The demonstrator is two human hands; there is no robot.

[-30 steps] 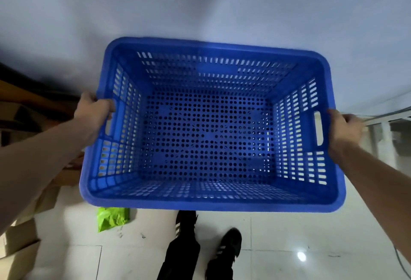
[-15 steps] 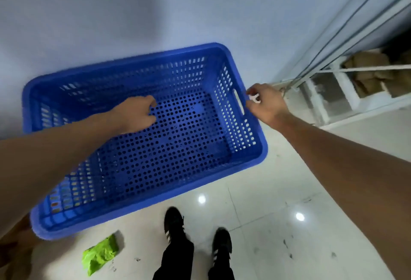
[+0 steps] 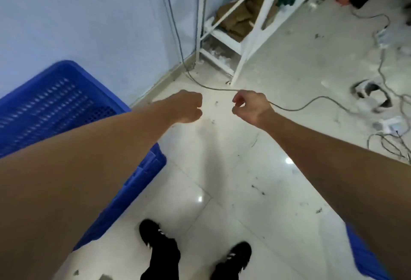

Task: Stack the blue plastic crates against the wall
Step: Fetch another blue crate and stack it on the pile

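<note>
A blue perforated plastic crate (image 3: 55, 102) stands against the pale wall at the left, partly hidden behind my left forearm. My left hand (image 3: 185, 106) hovers over the floor to the right of the crate, curled into a loose fist with nothing in it. My right hand (image 3: 250, 106) hangs beside it, fingers curled inward, also empty. Neither hand touches the crate. A corner of another blue crate (image 3: 364, 257) shows at the lower right edge, under my right forearm.
A white metal shelf frame (image 3: 249, 42) with brown cardboard stands in the corner ahead. A dark cable (image 3: 295, 107) runs across the tiled floor, and more cables and power strips (image 3: 389, 124) lie at the right. My black shoes (image 3: 155, 233) are below.
Both hands have let go of the crate, which now rests by the wall. The view has swung to the right, and both hands have moved away over the floor.
</note>
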